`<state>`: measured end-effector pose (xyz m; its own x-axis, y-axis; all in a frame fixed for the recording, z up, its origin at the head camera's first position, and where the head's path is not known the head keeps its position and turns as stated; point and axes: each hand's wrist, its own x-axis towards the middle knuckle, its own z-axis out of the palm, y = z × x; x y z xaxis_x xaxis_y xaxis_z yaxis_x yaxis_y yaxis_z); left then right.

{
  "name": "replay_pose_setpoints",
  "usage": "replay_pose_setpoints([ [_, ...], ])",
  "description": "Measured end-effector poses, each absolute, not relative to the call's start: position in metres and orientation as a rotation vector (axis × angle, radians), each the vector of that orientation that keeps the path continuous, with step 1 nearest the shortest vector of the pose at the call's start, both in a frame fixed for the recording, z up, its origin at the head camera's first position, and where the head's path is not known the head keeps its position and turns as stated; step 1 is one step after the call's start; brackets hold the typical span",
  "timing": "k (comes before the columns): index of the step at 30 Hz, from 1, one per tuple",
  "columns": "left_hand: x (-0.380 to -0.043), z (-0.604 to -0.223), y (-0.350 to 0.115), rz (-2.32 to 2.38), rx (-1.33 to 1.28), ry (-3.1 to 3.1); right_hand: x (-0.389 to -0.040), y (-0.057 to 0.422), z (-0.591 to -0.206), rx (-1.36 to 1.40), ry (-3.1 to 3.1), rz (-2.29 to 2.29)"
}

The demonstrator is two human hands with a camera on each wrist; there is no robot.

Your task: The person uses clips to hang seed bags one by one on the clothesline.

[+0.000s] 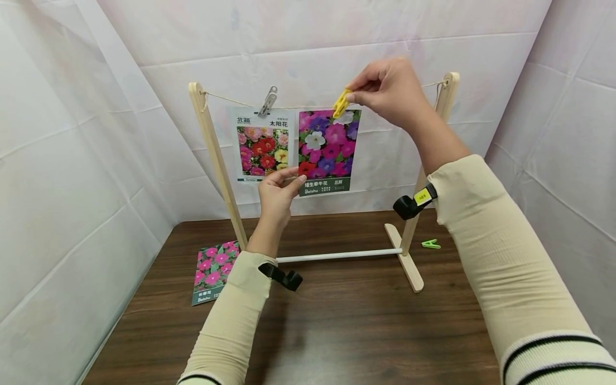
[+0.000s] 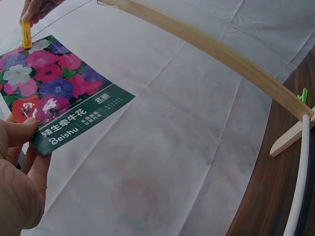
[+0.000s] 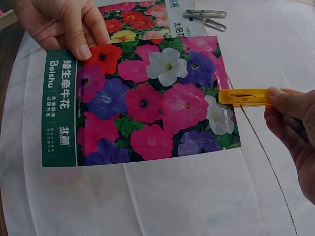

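A flower seed packet (image 1: 329,144) with pink, purple and white blooms hangs at the string, its top edge in the jaws of a yellow clothespin (image 3: 243,97). My right hand (image 1: 392,91) pinches the clothespin's outer end between thumb and fingers. Lower down, my left hand (image 1: 279,195) grips the packet's bottom left corner, thumb in front and fingers behind. To its left, a second seed packet (image 1: 263,149) with red and yellow flowers hangs from the string (image 1: 226,99) by a metal clip (image 1: 268,101).
A wooden frame (image 1: 216,166) holds the string between two posts, with a white rod (image 1: 341,255) low across it. On the brown table (image 1: 346,321) lie a pink flower packet (image 1: 212,270) at left and a green clothespin (image 1: 430,244) at right.
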<state>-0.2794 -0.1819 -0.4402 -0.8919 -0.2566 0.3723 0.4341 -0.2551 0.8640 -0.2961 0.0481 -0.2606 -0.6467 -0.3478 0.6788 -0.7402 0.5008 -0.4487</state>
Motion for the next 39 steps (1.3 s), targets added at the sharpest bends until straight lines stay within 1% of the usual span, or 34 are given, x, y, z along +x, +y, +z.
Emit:
replay_pose_setpoints([
  [22,-0.2826,-0.4369,-0.1833,-2.112,-0.195,-1.642,-0.291,0.0455,-0.2576,0.862,-2.413,0.983],
  [32,-0.2818,-0.4361,-0.1854,-2.121,-0.197,-1.619,-0.293,0.0457,-0.2603,0.854,-2.463,0.969],
  [39,-0.2797,-0.4366,-0.1875,-2.039,-0.227,-1.676,-0.2958,0.0501,-0.2646,0.837,-2.449,1.025],
])
